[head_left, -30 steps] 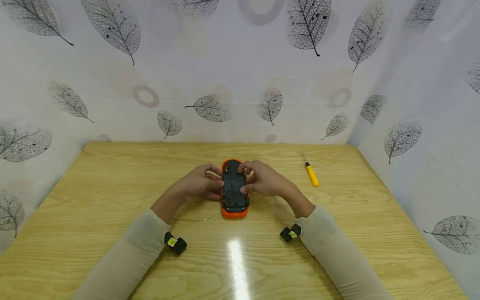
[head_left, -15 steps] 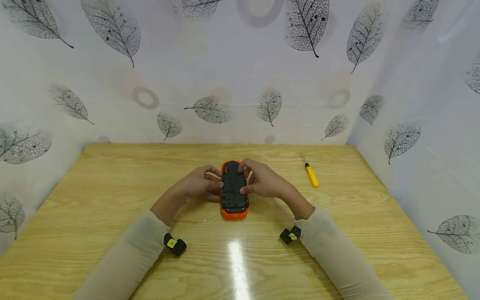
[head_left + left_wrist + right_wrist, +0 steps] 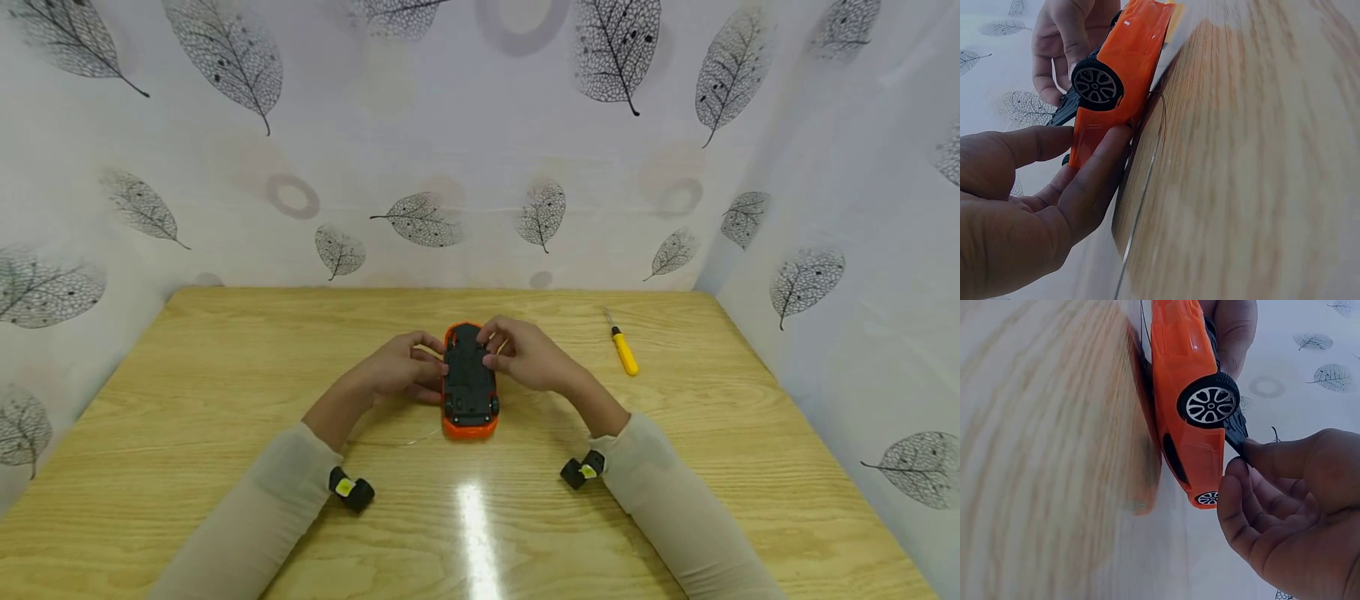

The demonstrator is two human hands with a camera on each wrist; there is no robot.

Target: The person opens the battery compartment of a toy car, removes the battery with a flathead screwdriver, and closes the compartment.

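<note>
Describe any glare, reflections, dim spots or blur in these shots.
Head view: a bright glare streak on the table, below the toy car in frame; left wrist view: faint orange reflection on the table, left hand dim; right wrist view: the car's orange reflection, wood grain soft.

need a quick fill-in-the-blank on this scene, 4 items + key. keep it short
1. The toy car is upside ______ between the hands.
2. The left hand grips the car's ______-coloured body.
3. The right hand pinches a plate whose colour is ______.
4. The yellow-handled screwdriver lies on the table, on the person's ______ side.

Missing words: down; orange; black; right.
</note>
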